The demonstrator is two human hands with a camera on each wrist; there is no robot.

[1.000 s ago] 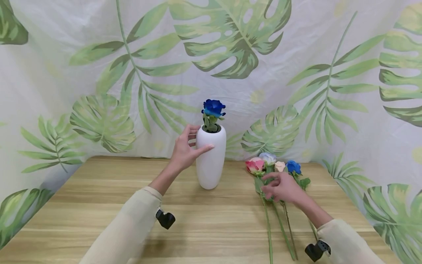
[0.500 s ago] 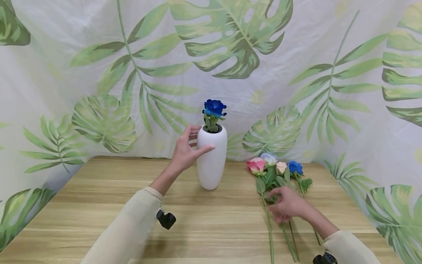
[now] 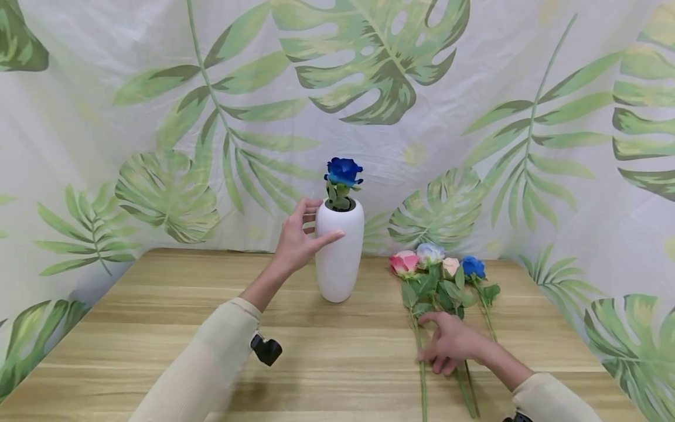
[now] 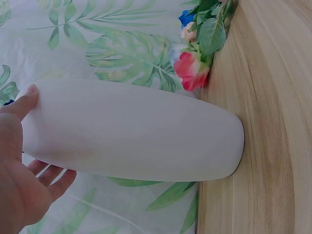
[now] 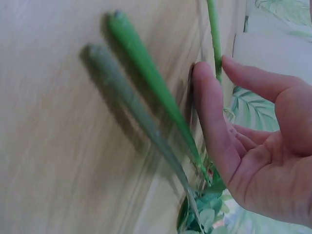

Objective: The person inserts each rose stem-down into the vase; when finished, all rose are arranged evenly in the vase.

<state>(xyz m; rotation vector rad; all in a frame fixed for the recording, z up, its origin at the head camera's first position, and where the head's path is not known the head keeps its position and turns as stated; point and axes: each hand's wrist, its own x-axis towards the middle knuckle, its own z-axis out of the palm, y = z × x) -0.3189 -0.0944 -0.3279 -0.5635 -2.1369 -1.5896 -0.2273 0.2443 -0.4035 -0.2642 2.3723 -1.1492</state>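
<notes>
There's a ruffled deep-blue rose (image 3: 344, 172) in the smooth, tall white vase (image 3: 340, 258) the left hand (image 3: 297, 243) grasps; the right hand (image 3: 452, 340) pinches a slim green stem (image 5: 213, 34)

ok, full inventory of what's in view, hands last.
vase: 1, white, upright on table
dark blue rose: 1, standing in vase
pink rose, pale blue rose, peach rose, bright blue rose: 1 each, lying right of vase
table: 1, light brown, under vase
backdrop: 1, white with green leaves, behind table
wrist cameras: 2, black, on sleeves
sleeves: 2, cream, bottom of view
left hand: 1, gripping vase
right hand: 1, at pink rose's stem
</notes>
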